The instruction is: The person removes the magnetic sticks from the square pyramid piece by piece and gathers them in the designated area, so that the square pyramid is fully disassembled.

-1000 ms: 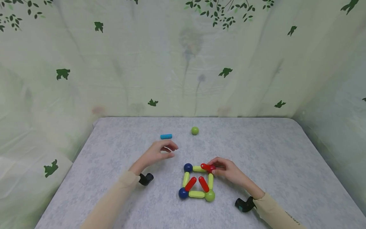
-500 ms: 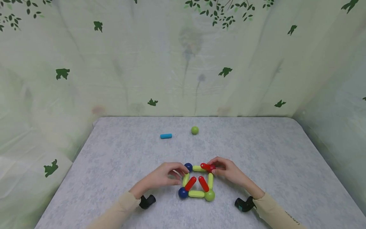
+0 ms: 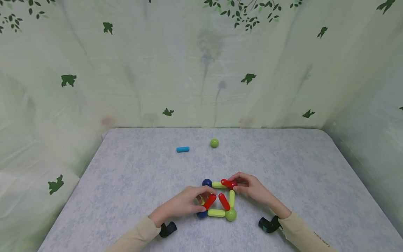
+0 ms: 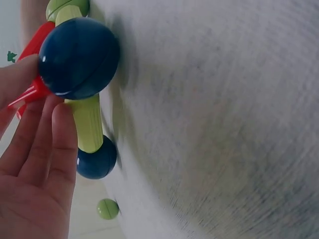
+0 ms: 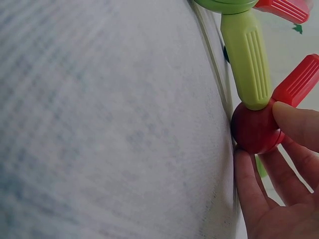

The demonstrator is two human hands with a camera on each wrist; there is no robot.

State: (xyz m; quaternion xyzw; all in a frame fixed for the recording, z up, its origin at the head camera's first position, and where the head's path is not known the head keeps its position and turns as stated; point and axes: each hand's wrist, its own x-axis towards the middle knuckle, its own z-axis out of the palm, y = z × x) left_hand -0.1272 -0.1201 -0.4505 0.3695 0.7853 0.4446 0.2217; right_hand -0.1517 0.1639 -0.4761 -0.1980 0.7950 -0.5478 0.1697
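Observation:
A square of yellow-green magnetic rods (image 3: pixel 216 212) joined by balls lies on the table. Its left corners are a near blue ball (image 3: pixel 201 215) and a far blue ball (image 3: pixel 207 182); a green ball (image 3: pixel 231 215) forms the near right corner. My left hand (image 3: pixel 185 202) pinches the red rod (image 3: pixel 210 202) that slants up from the near blue ball. At the far right corner, my right hand (image 3: pixel 252 186) grips the red ball (image 5: pixel 253 130), from which another red rod (image 5: pixel 297 79) sticks up. A third red rod (image 3: pixel 224 202) leans inward from the green ball.
Farther back on the grey table (image 3: pixel 283 154) lie a loose blue rod (image 3: pixel 183 149) and a loose green ball (image 3: pixel 214 142). A pale curtain (image 3: pixel 157 70) with leaf and bird shapes hangs behind the table and along both sides.
My left hand has come from beside the loose blue rod toward me and right, onto the red rod at the near left corner. The right hand keeps its hold on the red ball.

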